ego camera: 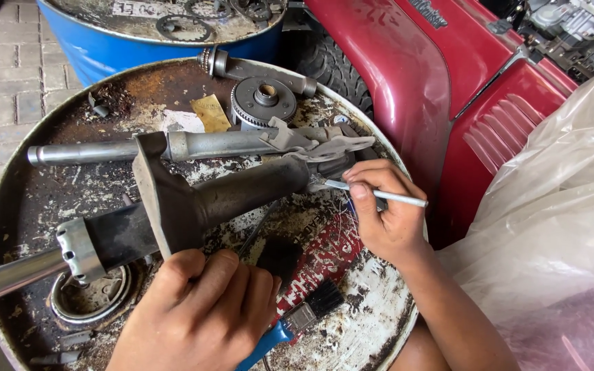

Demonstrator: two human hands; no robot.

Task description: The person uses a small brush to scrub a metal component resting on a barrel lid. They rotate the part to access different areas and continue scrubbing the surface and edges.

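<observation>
A dark, greasy metal fork-tube assembly (194,203) lies across the top of a rusty steel drum (29,185). My left hand (197,312) grips its lower bracket near the front of the drum. My right hand (383,209) holds a thin white rod-like tool (397,199) like a pen, its tip against the right end of the assembly. A second grey tube with a bracket (194,145) lies just behind the assembly.
A round gear part (264,101) and a yellow scrap (211,113) sit at the drum's back. A blue-handled paintbrush (293,323) lies at the front. A blue drum (139,41) stands behind, a red vehicle body (448,82) at right, clear plastic sheeting (558,227) beside it.
</observation>
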